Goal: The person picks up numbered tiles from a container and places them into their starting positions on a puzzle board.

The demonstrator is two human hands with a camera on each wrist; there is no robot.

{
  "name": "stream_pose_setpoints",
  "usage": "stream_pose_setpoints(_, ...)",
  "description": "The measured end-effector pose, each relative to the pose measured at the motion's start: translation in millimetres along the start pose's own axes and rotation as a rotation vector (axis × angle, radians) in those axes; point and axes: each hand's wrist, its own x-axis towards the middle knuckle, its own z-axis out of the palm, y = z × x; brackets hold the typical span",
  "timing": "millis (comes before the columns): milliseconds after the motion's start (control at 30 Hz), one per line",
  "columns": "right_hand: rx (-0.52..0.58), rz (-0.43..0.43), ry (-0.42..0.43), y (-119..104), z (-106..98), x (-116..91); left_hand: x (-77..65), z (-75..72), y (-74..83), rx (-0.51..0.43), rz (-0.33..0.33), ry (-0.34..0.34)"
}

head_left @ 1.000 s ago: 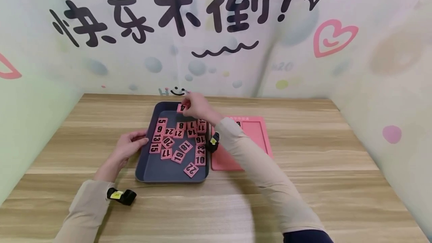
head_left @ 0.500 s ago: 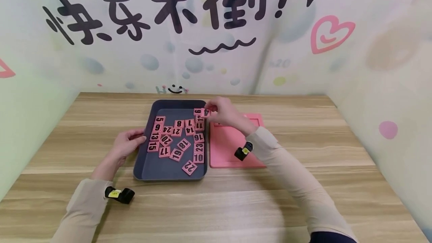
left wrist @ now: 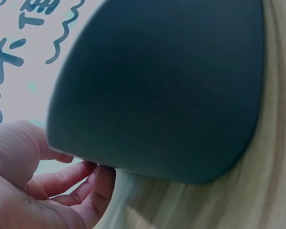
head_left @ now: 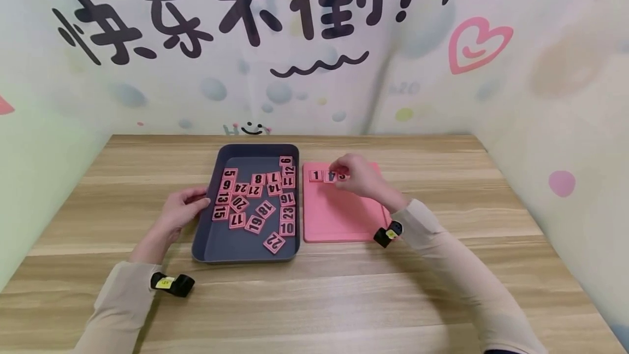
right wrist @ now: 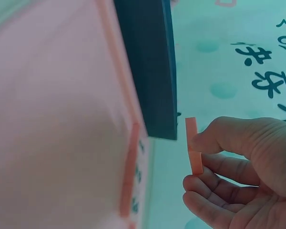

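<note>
Tile 4 (head_left: 331, 177): pinched by right hand (head_left: 362, 179), thumb nearly closed to fingers | held at its left side, above far edge of pink board (head_left: 334, 223), between tile 1 (head_left: 316, 175) and tile 3 (head_left: 342, 176) in head view | tray (head_left: 236, 247) held by left hand (head_left: 182, 211), farther left

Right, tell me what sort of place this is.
Probably an indoor tabletop booth, perhaps for recording: a table closed in by printed walls, and wrist-worn black devices that could be cameras.
</note>
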Motion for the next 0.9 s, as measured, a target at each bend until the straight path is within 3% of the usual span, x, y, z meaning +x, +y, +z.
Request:
stream_pose_setpoints(367,0.005,-0.001,0.025,32,6,-25,-0.8,-0.5,-1.8,0.0,0.001,-0.004)
stream_pose_setpoints(600,-0.035,0.08,-0.01,37,4,-34,-1.0,-0.8,-1.5,0.003,0.009,-0.003)
stream_pose_setpoints(900,-0.053,0.083,-0.068,42,3,-37,0.2,0.1,-0.3,0.006,0.009,-0.005)
